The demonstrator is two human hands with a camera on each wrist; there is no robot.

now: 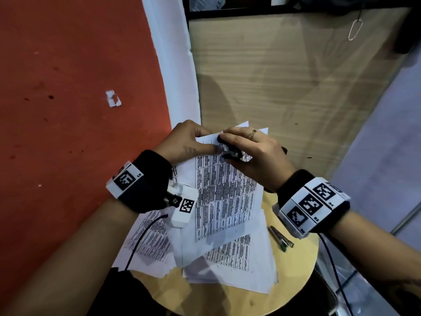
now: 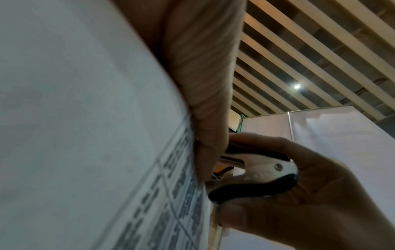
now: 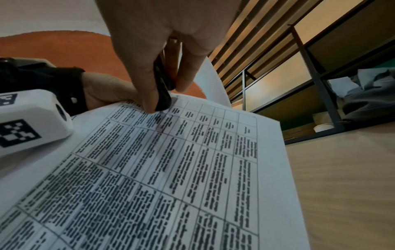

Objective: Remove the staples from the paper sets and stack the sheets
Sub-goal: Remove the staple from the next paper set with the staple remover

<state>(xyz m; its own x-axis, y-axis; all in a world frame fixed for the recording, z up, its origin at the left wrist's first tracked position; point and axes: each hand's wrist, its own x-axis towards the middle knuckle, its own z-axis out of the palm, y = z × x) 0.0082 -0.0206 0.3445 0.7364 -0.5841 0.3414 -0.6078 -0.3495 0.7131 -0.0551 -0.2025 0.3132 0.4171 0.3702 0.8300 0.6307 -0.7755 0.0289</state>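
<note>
Two hands meet at the middle of the head view, above the round counter point(image 1: 296, 267). Our left hand point(image 1: 182, 140) pinches the top edge of a printed paper set point(image 1: 224, 192), thumb on the front, fingers curled behind, holding it lifted and tilted. Our right hand point(image 1: 252, 153) grips a staple remover point(image 1: 231, 151), fingers and thumb closed round its black and silver body; its tip touches the sheet's top edge just beside the left thumb. In the right wrist view the remover's nose point(image 3: 163, 99) rests on the printed table. Lower in the head frame, more loose printed sheets point(image 1: 230, 263) lie overlapping on the counter, with a pen point(image 1: 281, 238) at their right.
</note>
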